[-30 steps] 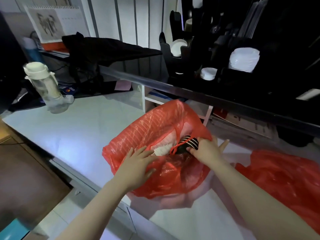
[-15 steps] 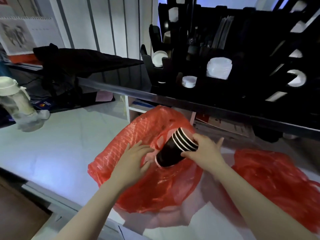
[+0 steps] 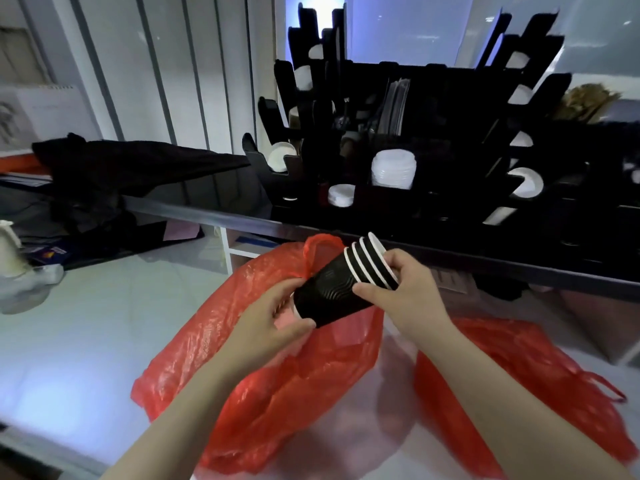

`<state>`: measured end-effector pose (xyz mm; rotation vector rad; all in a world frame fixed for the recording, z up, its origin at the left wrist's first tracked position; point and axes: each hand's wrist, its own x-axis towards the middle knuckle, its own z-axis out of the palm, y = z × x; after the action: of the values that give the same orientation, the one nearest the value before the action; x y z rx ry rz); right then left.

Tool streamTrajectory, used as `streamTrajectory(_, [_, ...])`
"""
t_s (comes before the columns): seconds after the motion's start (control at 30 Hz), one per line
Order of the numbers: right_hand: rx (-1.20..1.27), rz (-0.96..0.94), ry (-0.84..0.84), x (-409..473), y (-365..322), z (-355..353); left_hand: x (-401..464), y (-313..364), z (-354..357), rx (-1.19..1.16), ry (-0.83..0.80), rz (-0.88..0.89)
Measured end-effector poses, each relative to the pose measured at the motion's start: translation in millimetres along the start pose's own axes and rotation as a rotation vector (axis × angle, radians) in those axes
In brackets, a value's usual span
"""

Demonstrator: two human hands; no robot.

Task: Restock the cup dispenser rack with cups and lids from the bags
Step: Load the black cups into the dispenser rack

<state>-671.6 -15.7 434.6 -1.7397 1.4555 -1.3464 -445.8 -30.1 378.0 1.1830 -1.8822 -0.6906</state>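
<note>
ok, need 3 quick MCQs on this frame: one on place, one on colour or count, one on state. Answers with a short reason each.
1. Where is the stack of black cups?
A. in the rack
B. held above the red bag
C. flat on the counter

2. What colour is the bag under the hands?
A. red
B. blue
C. white

3. How is the stack held?
A. left hand only
B. right hand only
C. both hands

Answers:
1 B, it hangs over the bag.
2 A, red plastic.
3 C, left hand grips the base, right hand the rims.

We see a white table (image 3: 86, 341) bearing two red plastic bags (image 3: 277, 393) (image 3: 512, 382) and a water bottle (image 3: 14, 271) at left.
</note>
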Motion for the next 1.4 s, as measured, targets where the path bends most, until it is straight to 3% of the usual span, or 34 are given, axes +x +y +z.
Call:
streamTrajectory(0.17, [0.218, -0.031, -0.006, 8.1, -7.5, 0.1, 7.5, 12.8, -5.1, -0.112, 0.102, -0.012])
streamTrajectory(0.3, [0.356, -0.049, 0.01, 18.2, -12.3, 4.0, 15.1, 19.8, -5.6, -0.466, 0.195, -0.121])
streamTrajectory(0.6, [0.284, -0.186, -0.005, 64.3, -35.5, 14.1, 54.1, 46.6, -34.2, -0.743, 0.295, -0.058])
streamTrajectory(0.93, [0.089, -0.268, -0.061, 135.4, -60.0, 36.8, 95.9, 46.8, -82.7, -0.688, 0.433, 0.056])
streamTrajectory(1.1, [-0.001, -0.289, 0.036, 168.0, -73.7, 48.2, 126.8, 36.9, -129.2, -0.64, 0.484, 0.116])
streamTrajectory(1.3, [-0.299, -0.347, 0.108, 203.2, -78.6, 58.9, 161.4, 31.0, -181.2, -0.413, 0.536, 0.206])
streamTrajectory(1.4, [-0.452, -0.402, 0.008, 218.4, -80.5, 62.7, 178.4, 25.6, -194.8, -0.17, 0.575, 0.245])
